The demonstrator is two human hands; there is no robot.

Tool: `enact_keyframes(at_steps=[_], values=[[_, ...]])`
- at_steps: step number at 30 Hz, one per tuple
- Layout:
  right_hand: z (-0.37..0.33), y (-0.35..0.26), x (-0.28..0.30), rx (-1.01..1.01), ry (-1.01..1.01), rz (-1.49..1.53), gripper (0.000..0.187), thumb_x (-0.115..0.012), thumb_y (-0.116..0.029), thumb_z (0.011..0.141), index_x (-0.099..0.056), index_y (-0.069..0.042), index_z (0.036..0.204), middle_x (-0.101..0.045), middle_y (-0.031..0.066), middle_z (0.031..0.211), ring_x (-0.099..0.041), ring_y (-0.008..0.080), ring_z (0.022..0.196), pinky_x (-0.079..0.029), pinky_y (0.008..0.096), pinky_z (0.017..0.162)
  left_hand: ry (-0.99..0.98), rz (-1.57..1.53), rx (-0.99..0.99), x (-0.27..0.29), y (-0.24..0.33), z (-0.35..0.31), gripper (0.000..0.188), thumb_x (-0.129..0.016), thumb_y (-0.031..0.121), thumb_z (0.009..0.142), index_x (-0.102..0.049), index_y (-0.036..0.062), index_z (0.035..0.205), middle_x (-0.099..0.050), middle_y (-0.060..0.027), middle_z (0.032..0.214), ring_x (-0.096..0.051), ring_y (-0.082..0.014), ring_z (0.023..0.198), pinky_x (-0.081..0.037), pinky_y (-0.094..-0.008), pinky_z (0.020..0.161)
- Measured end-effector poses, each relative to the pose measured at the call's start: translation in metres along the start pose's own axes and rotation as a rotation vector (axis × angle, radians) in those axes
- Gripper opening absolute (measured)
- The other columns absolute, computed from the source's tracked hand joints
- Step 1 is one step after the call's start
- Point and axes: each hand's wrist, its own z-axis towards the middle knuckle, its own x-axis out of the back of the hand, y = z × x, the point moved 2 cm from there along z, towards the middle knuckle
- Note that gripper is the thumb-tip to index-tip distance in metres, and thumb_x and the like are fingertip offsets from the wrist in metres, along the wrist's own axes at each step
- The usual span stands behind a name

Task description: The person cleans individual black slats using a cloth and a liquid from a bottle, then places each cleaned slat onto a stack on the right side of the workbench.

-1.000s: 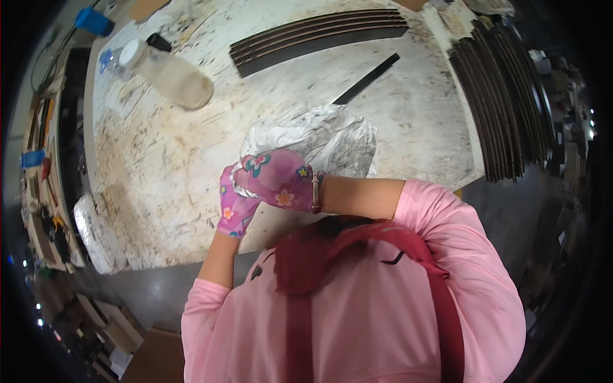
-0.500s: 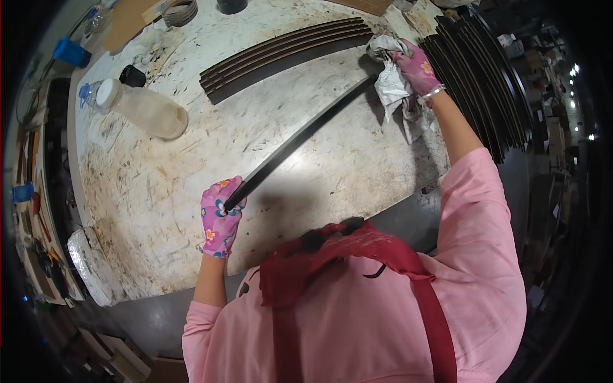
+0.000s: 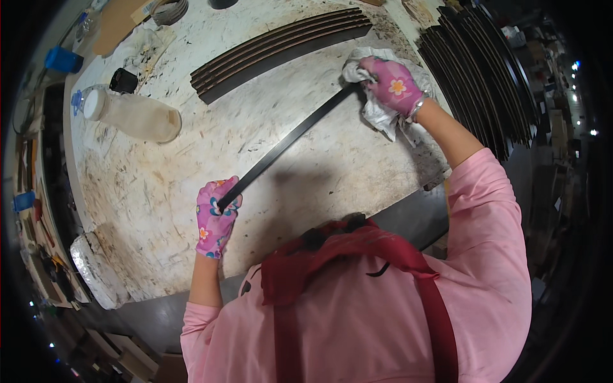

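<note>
A long, narrow black strip (image 3: 290, 138) slants across the table from near left to far right. My left hand (image 3: 217, 216), in a pink flowered glove, is closed around its near end. At the far end my right hand (image 3: 393, 86), gloved alike, grips a crumpled whitish rag (image 3: 381, 117) wrapped about the strip, so that end is hidden. Just beyond lies a row of several similar dark strips (image 3: 287, 56), set side by side. Many more black strips (image 3: 479, 80) are piled to the right of my right hand.
On the left a cloudy plastic bottle (image 3: 137, 116) with a white lid lies on its side, near a small black cup (image 3: 123, 80). A roll of tape (image 3: 170, 11) sits at the far edge. A wrapped white bundle (image 3: 96, 271) is at the near left corner of the stained table (image 3: 153, 210).
My right hand and the rag have shifted left and a little nearer, still at the strip's far end. The left hand keeps its hold, and the strip appears slightly turned.
</note>
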Motion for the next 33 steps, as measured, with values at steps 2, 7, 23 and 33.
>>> enact_keyframes(at_steps=[2, 7, 23, 33], values=[[0.0, -0.031, -0.007, 0.019, -0.072, 0.02, 0.039, -0.067, -0.016, 0.075, -0.055, -0.01, 0.111, -0.062, 0.017, 0.088, -0.061, 0.0361, 0.08, -0.049, 0.0436, 0.071, 0.015, 0.046, -0.019, -0.001, 0.003, 0.001, 0.049, -0.061, 0.013, 0.073, -0.055, -0.0029, 0.12, -0.051, -0.0041, 0.092, -0.05, -0.0149, 0.079, -0.039, -0.0248, 0.066], [-0.008, -0.102, -0.036, 0.227, -0.034, -0.079, 0.033, -0.064, -0.016, 0.08, -0.053, -0.009, 0.11, -0.064, 0.0121, 0.082, -0.064, 0.0292, 0.067, -0.053, 0.0387, 0.058, 0.006, 0.147, -0.064, 0.002, 0.028, 0.001, 0.046, -0.054, 0.011, 0.072, -0.063, 0.0049, 0.117, -0.058, -0.0073, 0.087, -0.051, -0.022, 0.088, -0.041, -0.0324, 0.075], [0.001, -0.029, -0.013, -0.111, -0.029, -0.078, 0.035, -0.065, -0.015, 0.081, -0.055, -0.009, 0.114, -0.066, 0.0155, 0.09, -0.065, 0.0326, 0.08, -0.052, 0.0413, 0.071, 0.108, 0.186, -0.098, -0.005, 0.028, 0.006, 0.043, -0.055, 0.013, 0.068, -0.067, 0.0031, 0.108, -0.058, -0.013, 0.086, -0.053, -0.0278, 0.075, -0.043, -0.0357, 0.071], [-0.086, -0.018, 0.008, -0.318, 0.143, 0.277, 0.071, -0.065, -0.046, 0.085, -0.046, 0.008, 0.127, -0.058, 0.0249, 0.118, -0.058, 0.0339, 0.109, -0.045, 0.0391, 0.094, 0.032, 0.473, -0.108, 0.003, 0.037, 0.009, 0.032, -0.059, -0.002, 0.067, -0.069, 0.0113, 0.095, -0.064, -0.0076, 0.075, -0.06, -0.0276, 0.071, -0.048, -0.0369, 0.065]])
